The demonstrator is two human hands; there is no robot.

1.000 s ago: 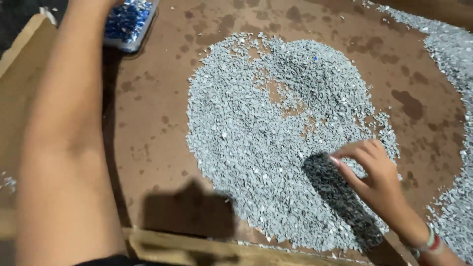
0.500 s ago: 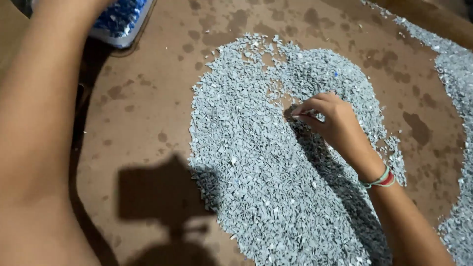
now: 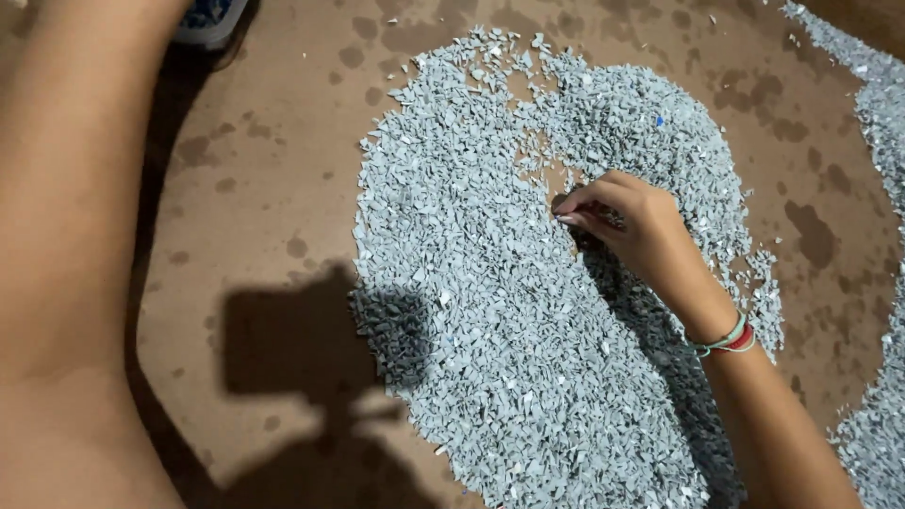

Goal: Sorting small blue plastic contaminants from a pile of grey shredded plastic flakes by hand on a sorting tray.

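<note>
A wide heap of small grey plastic chips (image 3: 490,311) lies spread on a brown, stained surface (image 3: 273,188). My right hand (image 3: 627,226) rests on the middle of the heap beside a bare gap in it. Its fingers are curled and pinched together at the chips, and whether they hold a piece is hidden. A thin green and red band (image 3: 731,339) circles that wrist. My left forearm (image 3: 85,217) stretches along the left side toward the top edge, and its hand is out of the picture. A single blue chip (image 3: 659,121) shows among the grey ones.
A corner of a white container (image 3: 212,21) with blue pieces peeks in at the top left, by my left arm. A second strip of grey chips (image 3: 881,141) runs down the right edge. My shadow (image 3: 311,377) falls on the surface at the bottom.
My right hand has moved from the heap's near edge up to its middle, and its fingers have drawn together. The view has shifted, so less of the blue-filled container shows.
</note>
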